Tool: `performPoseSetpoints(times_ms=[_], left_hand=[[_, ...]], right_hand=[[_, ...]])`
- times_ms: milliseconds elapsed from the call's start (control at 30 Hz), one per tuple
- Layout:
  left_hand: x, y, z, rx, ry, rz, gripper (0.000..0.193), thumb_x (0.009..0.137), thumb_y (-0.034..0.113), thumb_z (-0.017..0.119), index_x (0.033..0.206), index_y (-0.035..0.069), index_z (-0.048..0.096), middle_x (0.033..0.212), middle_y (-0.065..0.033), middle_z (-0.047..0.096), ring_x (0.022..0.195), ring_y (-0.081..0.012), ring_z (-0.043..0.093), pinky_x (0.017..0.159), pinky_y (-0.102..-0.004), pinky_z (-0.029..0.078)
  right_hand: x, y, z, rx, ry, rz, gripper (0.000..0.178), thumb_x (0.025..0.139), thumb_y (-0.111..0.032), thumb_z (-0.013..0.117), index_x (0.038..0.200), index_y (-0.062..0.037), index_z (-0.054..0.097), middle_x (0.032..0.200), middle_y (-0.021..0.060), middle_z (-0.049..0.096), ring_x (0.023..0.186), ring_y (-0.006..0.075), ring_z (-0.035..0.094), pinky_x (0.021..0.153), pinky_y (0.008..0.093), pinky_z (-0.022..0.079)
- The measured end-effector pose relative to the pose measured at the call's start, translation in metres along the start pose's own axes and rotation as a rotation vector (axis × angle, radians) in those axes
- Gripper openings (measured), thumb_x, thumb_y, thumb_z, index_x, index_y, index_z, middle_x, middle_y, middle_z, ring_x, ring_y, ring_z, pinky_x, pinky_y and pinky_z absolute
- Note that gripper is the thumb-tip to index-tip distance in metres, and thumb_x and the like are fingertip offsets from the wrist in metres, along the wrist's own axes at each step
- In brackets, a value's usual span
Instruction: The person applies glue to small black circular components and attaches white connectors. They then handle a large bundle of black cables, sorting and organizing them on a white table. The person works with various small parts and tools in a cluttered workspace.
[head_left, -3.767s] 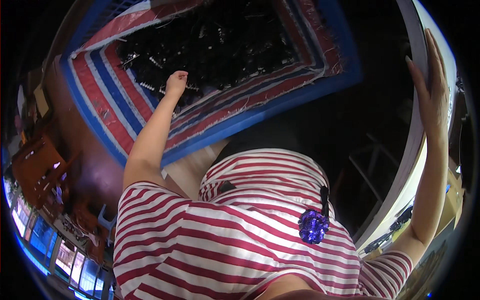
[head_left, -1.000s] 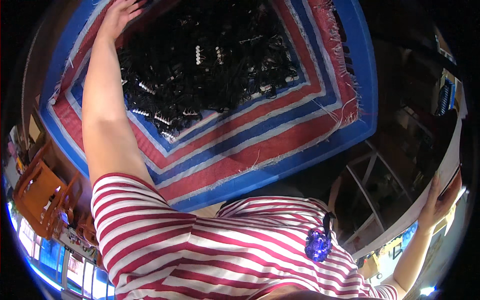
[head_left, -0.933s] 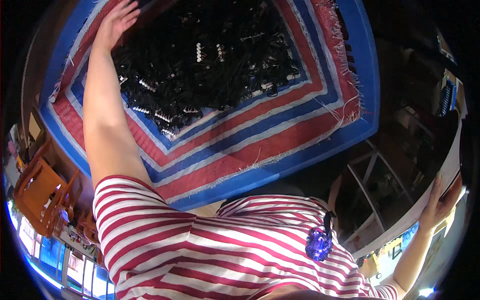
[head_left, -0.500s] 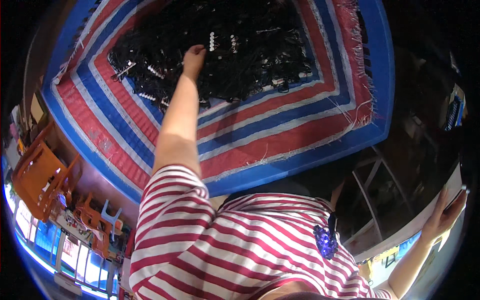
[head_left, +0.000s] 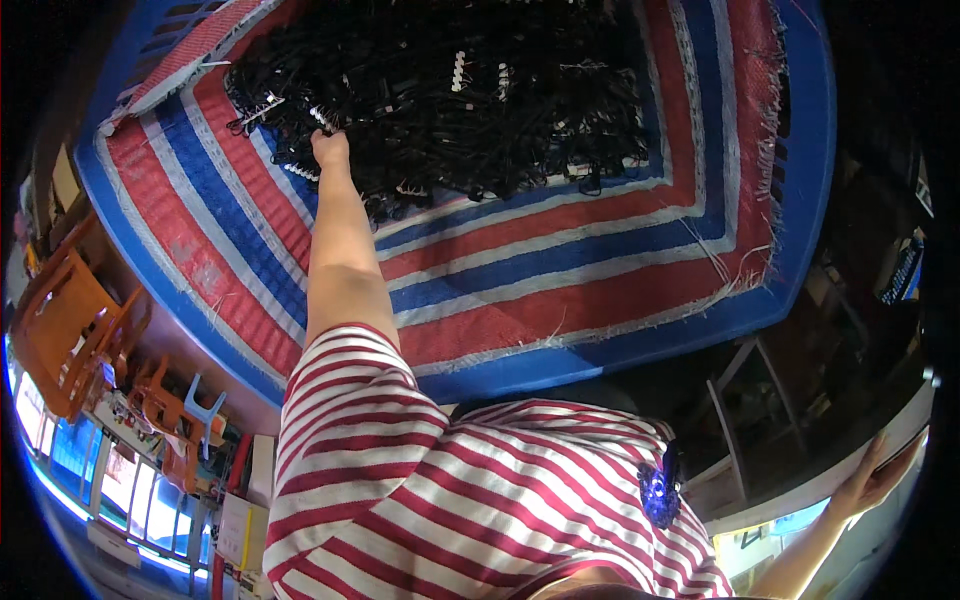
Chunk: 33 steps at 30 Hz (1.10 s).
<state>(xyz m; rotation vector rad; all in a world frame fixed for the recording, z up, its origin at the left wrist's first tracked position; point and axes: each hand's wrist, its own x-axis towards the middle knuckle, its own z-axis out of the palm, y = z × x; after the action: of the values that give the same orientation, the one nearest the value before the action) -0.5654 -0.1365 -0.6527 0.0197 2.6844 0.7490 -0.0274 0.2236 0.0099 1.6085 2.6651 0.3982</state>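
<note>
A large heap of black cables (head_left: pixel 430 150) with small white ends lies on a striped red, blue and white woven sheet (head_left: pixel 560 290) inside a big blue crate (head_left: pixel 540 372). My left hand (head_left: pixel 330 148) reaches to the heap's near-left part. Its fingers are bunched at a bundle with a row of white ends (head_left: pixel 320 116); the fingertips are partly hidden among the cables. Far off to the right, my right hand (head_left: pixel 878 482) is raised by a pale panel edge, fingers stretched and thumb apart. A dark gap shows between them, with nothing I can make out there.
Orange-brown chairs (head_left: pixel 62 325) and a small light-blue stool (head_left: pixel 205 412) stand beyond the crate at the left. To the right is a grey metal frame (head_left: pixel 728 440) under a long pale panel edge (head_left: pixel 815 477). Loose threads fray from the sheet's right edge.
My left hand has moved left and nearer, from the middle of the heap to the row of white ends. The view has shifted slightly. My right hand stays by the pale panel edge.
</note>
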Motion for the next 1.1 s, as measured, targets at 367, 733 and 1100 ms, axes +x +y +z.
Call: performPoseSetpoints(times_ms=[367,733,1100], left_hand=[[0.041,0.27,-0.073,-0.051,0.223,1.124,0.028,0.082,0.02,0.057,0.101,-0.001,0.054,0.097,-0.0115,0.058,0.087,-0.0216,0.056,0.076,-0.0321,0.043],[0.109,0.311,-0.14,-0.097,-0.702,0.575,0.031,0.08,0.01,0.056,0.11,0.004,0.057,0.107,-0.0075,0.061,0.1,-0.0203,0.057,0.087,-0.0315,0.043],[0.086,0.225,-0.03,1.113,-0.282,0.729,0.079,0.074,0.016,0.062,0.138,0.023,0.017,0.142,-0.0055,0.022,0.13,-0.0292,0.022,0.103,-0.0479,0.023]], right_hand=[[-0.005,-0.003,0.002,0.032,0.002,0.051,0.052,0.087,-0.015,0.053,0.133,-0.0035,0.032,0.136,0.0155,0.034,0.125,0.0277,0.033,0.103,0.0388,0.028],[-0.01,0.01,0.001,0.028,0.001,0.015,0.051,0.088,-0.014,0.051,0.135,-0.0053,0.031,0.138,0.0147,0.032,0.127,0.0272,0.031,0.104,0.0374,0.025],[-0.013,0.015,0.001,0.158,0.041,0.112,0.051,0.088,-0.015,0.052,0.132,-0.0002,0.032,0.138,0.0151,0.031,0.127,0.0268,0.03,0.104,0.0366,0.024]])
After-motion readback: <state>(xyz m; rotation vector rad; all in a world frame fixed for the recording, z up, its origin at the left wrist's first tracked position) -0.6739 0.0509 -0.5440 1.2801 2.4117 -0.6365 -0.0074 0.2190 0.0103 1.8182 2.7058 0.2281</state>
